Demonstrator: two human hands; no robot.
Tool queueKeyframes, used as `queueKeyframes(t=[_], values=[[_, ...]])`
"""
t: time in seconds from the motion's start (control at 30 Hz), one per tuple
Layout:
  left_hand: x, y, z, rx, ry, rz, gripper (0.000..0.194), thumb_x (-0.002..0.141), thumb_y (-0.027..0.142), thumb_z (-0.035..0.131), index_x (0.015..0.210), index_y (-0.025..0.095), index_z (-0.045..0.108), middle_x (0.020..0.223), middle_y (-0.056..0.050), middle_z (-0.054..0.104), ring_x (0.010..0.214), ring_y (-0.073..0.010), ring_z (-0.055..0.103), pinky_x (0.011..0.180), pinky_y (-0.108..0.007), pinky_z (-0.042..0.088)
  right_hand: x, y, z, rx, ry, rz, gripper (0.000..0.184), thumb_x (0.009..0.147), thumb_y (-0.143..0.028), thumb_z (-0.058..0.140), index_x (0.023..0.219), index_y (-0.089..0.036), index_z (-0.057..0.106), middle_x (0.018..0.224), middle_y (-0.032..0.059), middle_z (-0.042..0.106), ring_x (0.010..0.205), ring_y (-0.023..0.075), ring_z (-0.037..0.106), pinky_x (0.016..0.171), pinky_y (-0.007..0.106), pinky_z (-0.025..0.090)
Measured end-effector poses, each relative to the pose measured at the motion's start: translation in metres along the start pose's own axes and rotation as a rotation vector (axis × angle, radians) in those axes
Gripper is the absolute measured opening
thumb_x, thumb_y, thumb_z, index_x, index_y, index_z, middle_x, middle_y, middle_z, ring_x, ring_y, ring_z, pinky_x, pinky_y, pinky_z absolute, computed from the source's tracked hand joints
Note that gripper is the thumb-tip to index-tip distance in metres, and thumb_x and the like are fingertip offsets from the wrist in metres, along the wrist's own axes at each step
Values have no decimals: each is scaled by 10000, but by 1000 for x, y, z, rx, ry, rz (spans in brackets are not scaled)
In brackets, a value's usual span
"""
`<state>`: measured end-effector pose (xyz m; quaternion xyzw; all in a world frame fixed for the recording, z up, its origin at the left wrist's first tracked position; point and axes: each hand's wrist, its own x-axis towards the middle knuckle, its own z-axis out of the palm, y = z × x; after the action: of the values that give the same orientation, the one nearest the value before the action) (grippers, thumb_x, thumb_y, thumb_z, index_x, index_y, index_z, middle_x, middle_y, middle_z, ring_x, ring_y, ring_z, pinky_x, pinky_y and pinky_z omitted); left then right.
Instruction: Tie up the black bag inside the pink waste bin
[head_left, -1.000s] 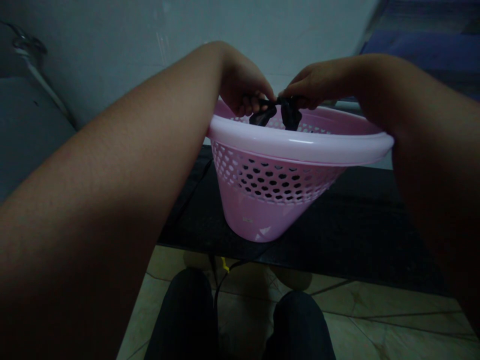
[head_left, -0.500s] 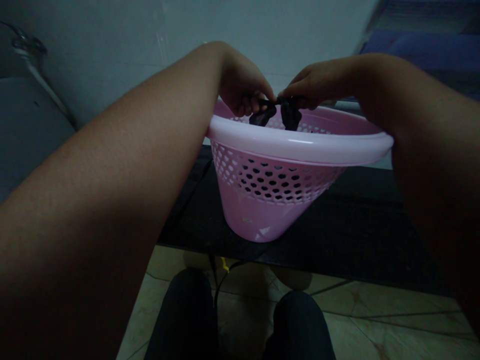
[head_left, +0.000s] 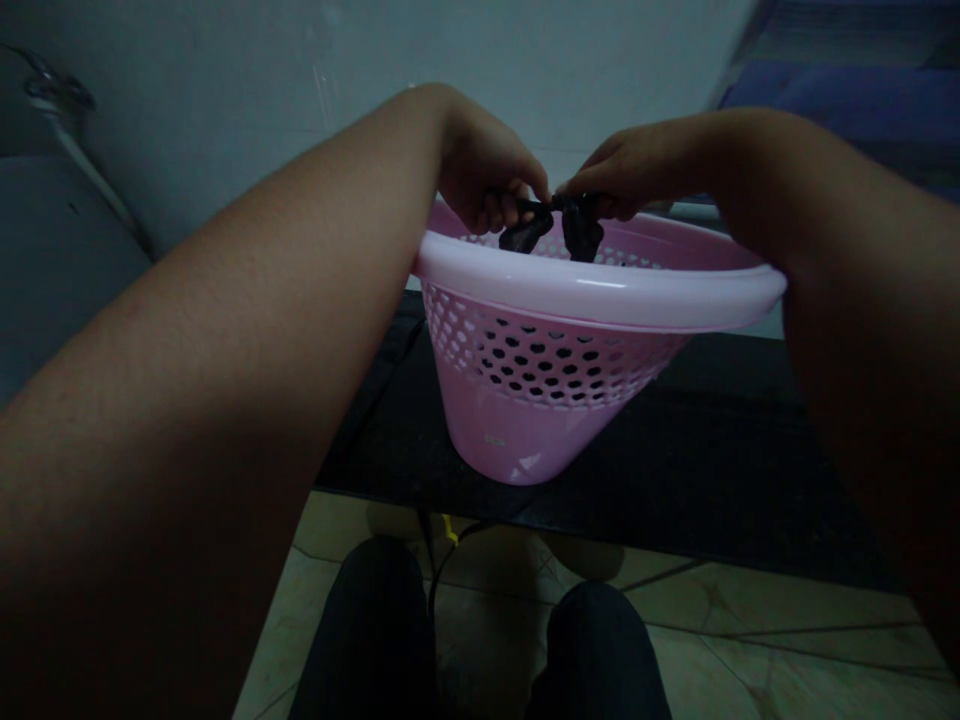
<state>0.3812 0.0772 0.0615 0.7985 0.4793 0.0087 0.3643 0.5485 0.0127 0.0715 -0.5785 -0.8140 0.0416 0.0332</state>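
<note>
A pink plastic laundry basket [head_left: 525,430] with rows of holes stands on a black bench, its wide rim leaning a little toward me. Over its opening, a bunched black cloth [head_left: 581,230] stretches between my two hands and hangs in two dark lobes. My left hand [head_left: 495,180] pinches one side of it, fingers curled. From the other side, my right hand [head_left: 615,175] grips it with thumb and fingers pressed together. The fingertips of both hands nearly meet at the middle. My forearms pass by the left and right ends of the rim. Most of the basket's inside is hidden.
The black bench [head_left: 712,460] runs across in front of my knees. A black strap with a yellow piece [head_left: 450,530] hangs below its edge. At the upper left is a metal tap with a pale hose [head_left: 82,155] by the wall. Tiles [head_left: 750,620] cover the floor.
</note>
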Motion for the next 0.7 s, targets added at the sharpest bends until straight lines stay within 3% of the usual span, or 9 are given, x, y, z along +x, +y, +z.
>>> queueKeyframes(t=[0.07,0.17,0.33,0.47,0.6,0.7], values=[[-1,0,0,18,10,-1,146,601,481,641,569,385,536,849,40,732,1361,-200,338,1037,-322,434,0,-1,1,-40,5,69,240,916,-256,457,724,-124,513,610,-15,439,506,68,366,520,224,308],[-1,0,0,17,40,1,161,630,487,638,607,355,548,915,29,724,1358,-208,344,1052,-338,411,1,-1,1,-48,14,74,236,919,-277,448,761,-121,528,639,-14,451,523,65,377,536,215,320],[-1,2,2,-54,73,-33,176,748,354,609,688,216,517,842,-45,659,1372,-258,312,1124,-472,268,5,5,0,-92,0,43,268,925,-325,435,792,-121,548,651,-4,462,547,76,387,558,217,331],[0,1,0,-19,27,-14,188,752,464,588,652,322,518,852,-21,686,1354,-213,343,1109,-388,320,4,4,0,-99,16,72,269,922,-330,442,806,-117,560,668,3,480,558,79,396,558,218,340],[1,1,0,-21,37,-40,163,764,424,595,720,272,557,875,-24,693,1382,-240,293,1115,-448,312,3,2,1,-70,13,80,233,911,-296,461,775,-123,538,648,-8,468,538,72,389,542,217,342],[0,1,3,-36,57,-50,143,776,432,582,773,289,587,956,-3,705,1381,-207,291,1099,-377,343,5,4,2,-51,12,59,259,924,-314,444,771,-128,539,635,-10,460,527,71,383,530,216,327]])
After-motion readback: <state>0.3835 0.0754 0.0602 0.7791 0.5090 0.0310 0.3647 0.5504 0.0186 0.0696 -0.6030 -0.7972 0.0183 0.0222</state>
